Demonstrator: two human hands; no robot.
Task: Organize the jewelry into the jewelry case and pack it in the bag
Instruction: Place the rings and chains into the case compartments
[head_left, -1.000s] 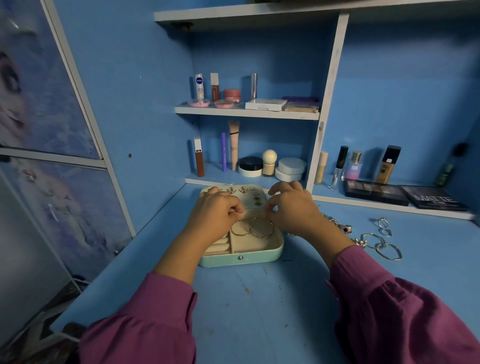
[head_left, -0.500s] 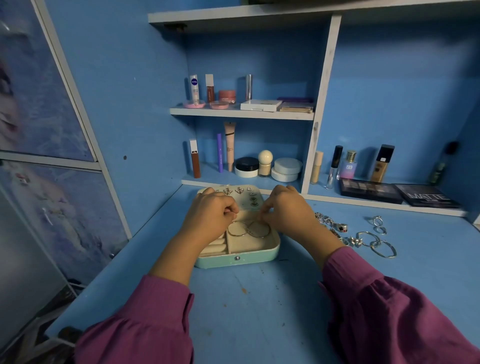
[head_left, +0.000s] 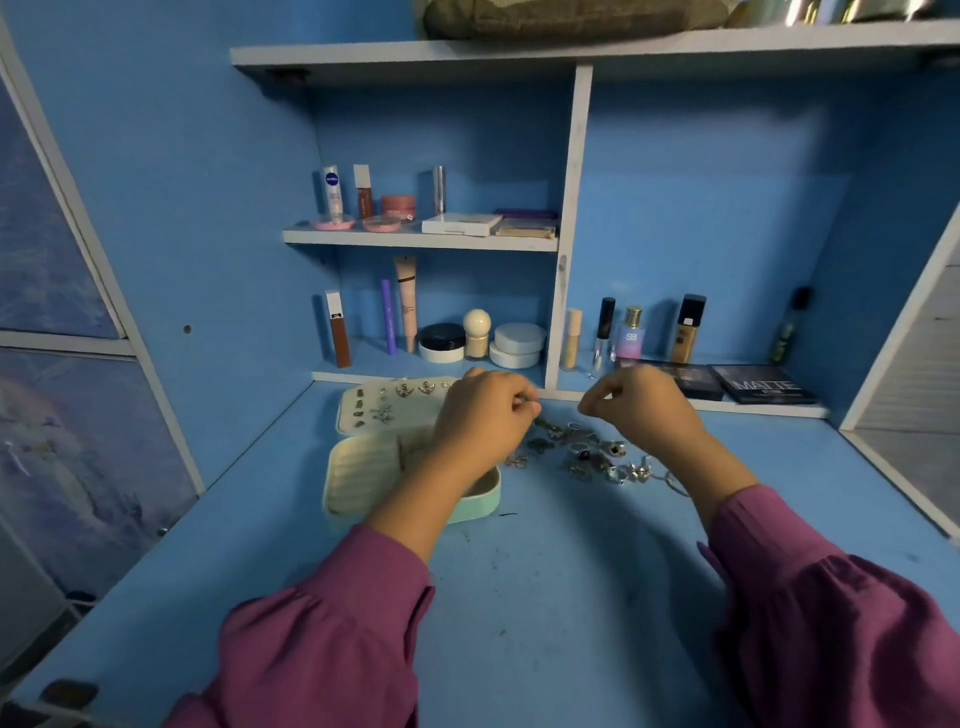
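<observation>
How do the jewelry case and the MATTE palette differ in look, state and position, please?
The jewelry case is mint green with a cream lining; the MATTE palette is dark with pale lettering. The case stands open, with earrings on its raised lid; the palette lies shut and flat. The case sits on the desk under the left hand; the palette lies on the low shelf at right. Both are flat and boxy.

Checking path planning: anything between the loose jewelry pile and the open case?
Only the left hand, which hangs over the jewelry case's right side. The loose jewelry lies on the desk right beside the case, whose lid is open; nothing else intervenes.
</observation>
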